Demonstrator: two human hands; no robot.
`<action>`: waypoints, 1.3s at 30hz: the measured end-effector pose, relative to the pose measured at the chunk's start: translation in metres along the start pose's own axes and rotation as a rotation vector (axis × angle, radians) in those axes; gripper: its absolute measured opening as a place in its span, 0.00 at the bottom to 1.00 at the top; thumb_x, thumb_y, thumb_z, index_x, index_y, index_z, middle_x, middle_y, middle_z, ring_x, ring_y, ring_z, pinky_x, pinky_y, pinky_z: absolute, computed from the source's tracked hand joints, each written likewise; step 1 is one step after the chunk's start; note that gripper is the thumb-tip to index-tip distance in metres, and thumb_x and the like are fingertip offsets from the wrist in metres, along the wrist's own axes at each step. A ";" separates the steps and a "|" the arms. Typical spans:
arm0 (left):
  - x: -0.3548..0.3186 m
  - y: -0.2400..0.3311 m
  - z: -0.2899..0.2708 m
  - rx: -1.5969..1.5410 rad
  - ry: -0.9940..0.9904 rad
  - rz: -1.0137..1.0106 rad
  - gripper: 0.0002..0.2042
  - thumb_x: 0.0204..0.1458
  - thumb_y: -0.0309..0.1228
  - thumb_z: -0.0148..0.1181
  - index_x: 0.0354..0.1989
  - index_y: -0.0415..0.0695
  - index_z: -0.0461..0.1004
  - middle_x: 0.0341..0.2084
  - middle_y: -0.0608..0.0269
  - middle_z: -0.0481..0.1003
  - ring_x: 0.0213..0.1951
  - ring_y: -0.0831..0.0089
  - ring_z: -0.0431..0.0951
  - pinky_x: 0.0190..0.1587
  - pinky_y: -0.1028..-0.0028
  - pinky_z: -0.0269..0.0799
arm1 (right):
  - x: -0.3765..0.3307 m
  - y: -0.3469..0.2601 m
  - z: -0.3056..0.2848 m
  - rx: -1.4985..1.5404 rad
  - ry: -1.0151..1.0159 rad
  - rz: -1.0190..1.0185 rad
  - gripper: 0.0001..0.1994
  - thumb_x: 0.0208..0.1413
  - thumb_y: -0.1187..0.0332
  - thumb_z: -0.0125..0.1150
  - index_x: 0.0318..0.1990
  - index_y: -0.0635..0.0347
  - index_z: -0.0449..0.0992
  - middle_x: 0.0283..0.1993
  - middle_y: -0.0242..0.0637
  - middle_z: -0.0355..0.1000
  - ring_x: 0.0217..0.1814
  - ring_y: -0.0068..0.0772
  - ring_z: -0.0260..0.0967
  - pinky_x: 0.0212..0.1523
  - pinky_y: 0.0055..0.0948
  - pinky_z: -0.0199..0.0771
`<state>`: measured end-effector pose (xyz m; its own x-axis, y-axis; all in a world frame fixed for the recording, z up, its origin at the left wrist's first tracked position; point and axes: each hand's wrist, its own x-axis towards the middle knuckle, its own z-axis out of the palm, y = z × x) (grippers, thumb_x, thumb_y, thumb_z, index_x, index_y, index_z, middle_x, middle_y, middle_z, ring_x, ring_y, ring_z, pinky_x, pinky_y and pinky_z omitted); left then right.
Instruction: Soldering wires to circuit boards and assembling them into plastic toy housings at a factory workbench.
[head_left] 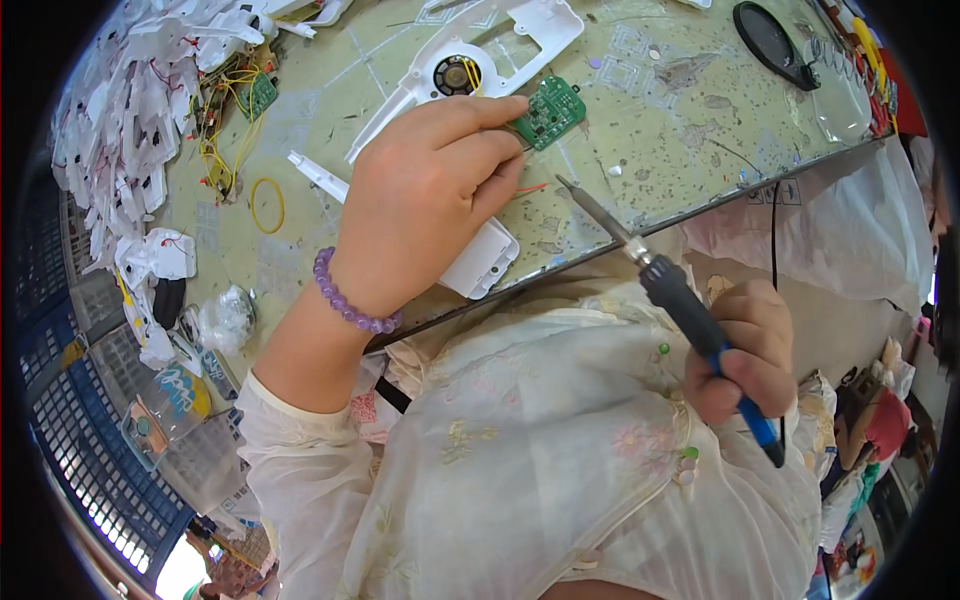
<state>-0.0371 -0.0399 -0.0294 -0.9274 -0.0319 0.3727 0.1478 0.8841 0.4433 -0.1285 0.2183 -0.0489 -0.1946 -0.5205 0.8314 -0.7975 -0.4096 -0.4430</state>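
My left hand (430, 190) reaches over the table with its fingers pinched at the left edge of a small green circuit board (556, 112). A short red wire (534, 188) sticks out below those fingers. Under and around this hand lies a white plastic housing (550, 35) with a round speaker (457, 76) and yellow wires; part of it is covered by the hand. Another white plastic piece (485, 262) shows below my palm. In front of my body, my right hand (745, 350) grips a black and blue soldering iron (685, 300). Its tip points up-left, below the board and apart from it.
White plastic casings (120, 110) are heaped at the left, beside yellow-wired boards (262, 95). A yellow ring (267, 205) lies on the green tabletop (330, 50). At far right are a black round-ended object (770, 40) and a coiled metal holder (845, 75). Blue crates (90, 440) stand lower left.
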 end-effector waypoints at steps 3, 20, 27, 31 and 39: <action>0.001 0.000 0.001 0.002 0.025 0.010 0.04 0.41 0.24 0.64 0.27 0.41 0.76 0.38 0.63 0.79 0.36 0.64 0.78 0.39 0.70 0.74 | 0.001 0.005 0.007 -0.048 0.018 -0.009 0.10 0.55 0.67 0.55 0.36 0.66 0.65 0.20 0.37 0.62 0.14 0.30 0.58 0.14 0.30 0.50; 0.003 0.002 0.000 0.017 -0.011 -0.023 0.05 0.40 0.20 0.65 0.28 0.39 0.77 0.40 0.61 0.79 0.36 0.65 0.78 0.37 0.72 0.73 | 0.004 0.015 0.014 -0.056 -0.008 0.037 0.11 0.54 0.69 0.56 0.41 0.63 0.63 0.20 0.34 0.61 0.14 0.27 0.57 0.13 0.28 0.50; 0.003 0.002 0.000 0.023 -0.017 -0.013 0.05 0.40 0.20 0.65 0.28 0.39 0.77 0.41 0.61 0.79 0.36 0.65 0.78 0.38 0.72 0.73 | 0.004 0.016 0.014 -0.044 -0.015 0.053 0.11 0.54 0.69 0.56 0.41 0.62 0.63 0.20 0.34 0.61 0.14 0.28 0.57 0.14 0.29 0.50; 0.003 0.002 0.000 0.028 -0.023 -0.012 0.06 0.40 0.20 0.65 0.28 0.39 0.77 0.41 0.61 0.79 0.36 0.65 0.78 0.38 0.72 0.73 | 0.003 0.016 0.014 -0.057 -0.004 0.059 0.11 0.54 0.69 0.56 0.40 0.62 0.63 0.20 0.34 0.61 0.14 0.28 0.57 0.13 0.29 0.50; 0.003 0.003 0.002 0.028 -0.002 0.001 0.06 0.39 0.22 0.65 0.27 0.40 0.75 0.38 0.59 0.78 0.37 0.62 0.77 0.39 0.68 0.74 | 0.003 0.017 0.014 -0.033 0.007 0.060 0.11 0.55 0.69 0.56 0.40 0.63 0.63 0.19 0.33 0.61 0.14 0.28 0.57 0.13 0.28 0.50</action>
<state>-0.0400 -0.0367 -0.0287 -0.9278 -0.0299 0.3718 0.1393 0.8968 0.4198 -0.1347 0.1991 -0.0582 -0.2467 -0.5383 0.8059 -0.8028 -0.3523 -0.4811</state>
